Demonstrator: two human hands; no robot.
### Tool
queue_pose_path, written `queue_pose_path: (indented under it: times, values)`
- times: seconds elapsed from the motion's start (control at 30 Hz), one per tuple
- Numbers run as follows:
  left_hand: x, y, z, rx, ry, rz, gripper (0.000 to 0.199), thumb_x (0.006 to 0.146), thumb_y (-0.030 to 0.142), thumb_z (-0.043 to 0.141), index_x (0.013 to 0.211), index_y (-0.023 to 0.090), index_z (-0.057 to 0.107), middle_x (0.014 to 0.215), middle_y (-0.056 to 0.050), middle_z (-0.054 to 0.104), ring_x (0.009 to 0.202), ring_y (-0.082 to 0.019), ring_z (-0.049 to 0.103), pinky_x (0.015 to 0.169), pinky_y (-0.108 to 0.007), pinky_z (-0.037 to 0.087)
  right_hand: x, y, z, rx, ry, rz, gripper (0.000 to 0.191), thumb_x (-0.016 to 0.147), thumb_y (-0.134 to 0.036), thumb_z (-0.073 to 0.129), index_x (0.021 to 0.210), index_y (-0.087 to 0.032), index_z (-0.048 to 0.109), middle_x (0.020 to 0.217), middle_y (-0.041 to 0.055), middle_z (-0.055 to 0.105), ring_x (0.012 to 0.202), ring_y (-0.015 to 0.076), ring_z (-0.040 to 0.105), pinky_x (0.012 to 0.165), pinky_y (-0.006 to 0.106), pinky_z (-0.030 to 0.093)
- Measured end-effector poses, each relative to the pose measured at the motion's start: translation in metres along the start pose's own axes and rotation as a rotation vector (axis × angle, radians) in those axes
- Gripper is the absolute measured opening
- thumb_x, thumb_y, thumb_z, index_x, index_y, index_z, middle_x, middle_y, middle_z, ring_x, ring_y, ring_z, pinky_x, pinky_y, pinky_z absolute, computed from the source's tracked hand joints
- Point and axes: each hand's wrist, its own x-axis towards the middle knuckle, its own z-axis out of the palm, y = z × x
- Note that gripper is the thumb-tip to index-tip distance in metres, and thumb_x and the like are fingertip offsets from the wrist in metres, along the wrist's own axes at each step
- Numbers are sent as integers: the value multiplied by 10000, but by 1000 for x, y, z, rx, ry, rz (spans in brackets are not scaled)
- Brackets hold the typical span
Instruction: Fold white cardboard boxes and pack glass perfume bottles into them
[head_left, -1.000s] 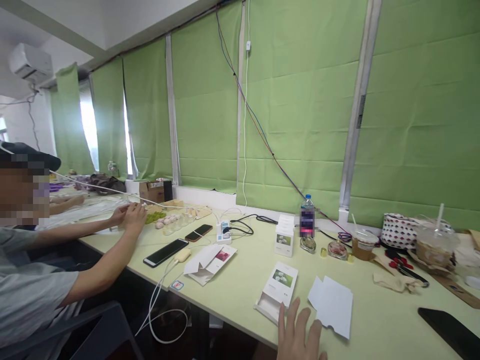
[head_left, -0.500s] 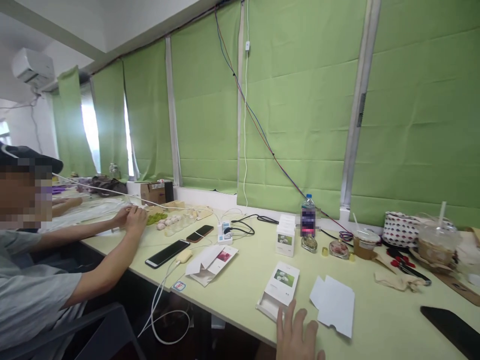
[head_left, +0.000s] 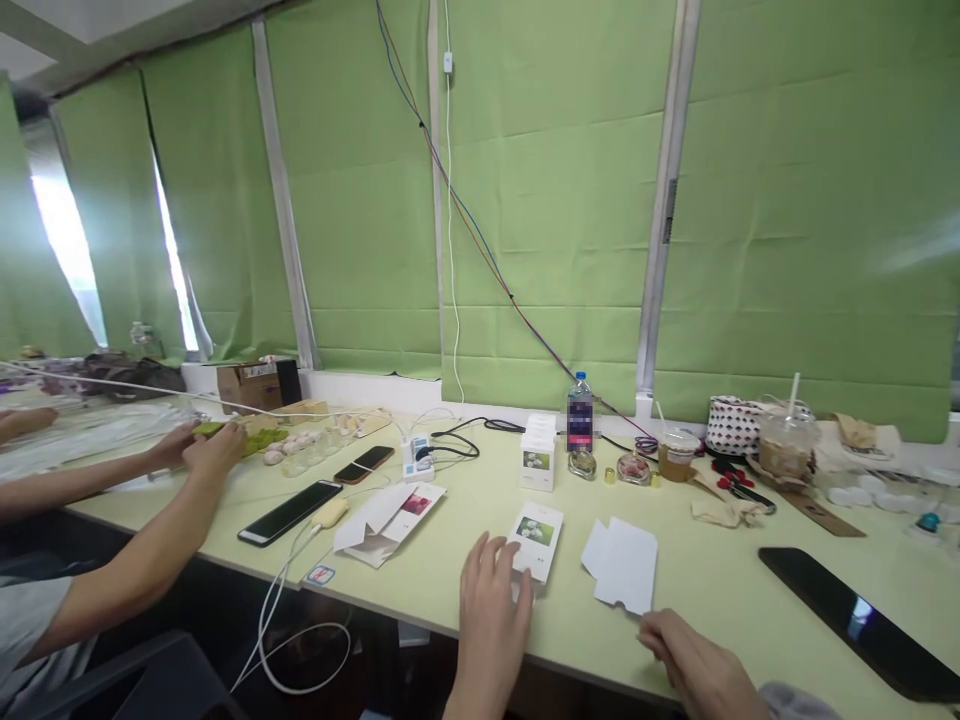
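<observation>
My left hand (head_left: pixel 495 610) is over the near end of a small white box (head_left: pixel 538 535) with a white-flower picture, which lies on the table. Its fingers are loosely bent and slightly apart, with the thumb at the box's near right side; they cover part of that end. To the right, my right hand (head_left: pixel 697 660) hovers low at the table's front edge. Its fingers are loosely curved, with the tips beside the near corner of a flat white cut card (head_left: pixel 626 562). Nothing shows in its grasp, though the thumb is hidden.
An opened white box (head_left: pixel 390 522) and two phones (head_left: pixel 290 510) lie left. Behind stand white flower boxes (head_left: pixel 538 465), a bottle (head_left: pixel 580 412), small jars (head_left: pixel 632 468) and drink cups (head_left: pixel 677 455). A black phone (head_left: pixel 859 620) is right. A co-worker's hands (head_left: pixel 214 445) hold something green.
The view has swung right. My left hand has come onto the near end of the box, its fingers less spread. My right hand has entered beside the white card.
</observation>
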Motion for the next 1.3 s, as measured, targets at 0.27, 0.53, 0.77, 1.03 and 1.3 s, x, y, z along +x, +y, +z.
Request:
queue_pose_path:
  times: [0.27, 0.53, 0.77, 1.03, 1.3]
  values:
    - [5, 2, 6, 64, -89, -34, 345, 876, 252, 407, 1165, 206, 590, 1237, -82, 592, 1306, -294, 413, 1057, -508, 363, -7, 46, 26, -238, 86, 41, 401, 924, -380, 420, 1285, -209, 456, 1223, 160, 551, 1076, 294, 587, 889, 433, 518]
    - [17, 19, 20, 230, -321, -157, 637, 794, 408, 537, 1383, 191, 430, 1437, -148, 435, 1379, -381, 262, 1078, -601, 209, -13, 60, 45, -260, -24, -1, 466, 931, -341, 426, 1385, -235, 445, 1460, 101, 430, 1272, 300, 480, 977, 444, 500]
    - [26, 9, 26, 312, -273, -240, 646, 852, 380, 441, 1421, 88, 351, 1153, -179, 601, 968, -323, 586, 839, -452, 410, -18, 64, 40, -162, -65, -50, 380, 933, -235, 380, 1236, -251, 608, 1283, 39, 622, 1063, 190, 658, 871, 269, 569]
    - [28, 0, 25, 216, -252, -307, 710, 808, 391, 505, 1432, 118, 304, 1224, -169, 558, 1062, -308, 533, 859, -396, 377, -10, 55, 26, -159, -21, -128, 367, 913, -227, 430, 1230, -241, 613, 1259, 56, 638, 1054, 193, 662, 864, 266, 570]
    - [22, -12, 25, 39, -261, -321, 885, 673, 379, 632, 1443, 142, 268, 1276, -152, 546, 1156, -320, 489, 981, -426, 311, -9, 58, 32, -222, -30, -145, 428, 917, -392, 479, 1289, -201, 572, 1313, 93, 589, 1103, 243, 634, 872, 326, 572]
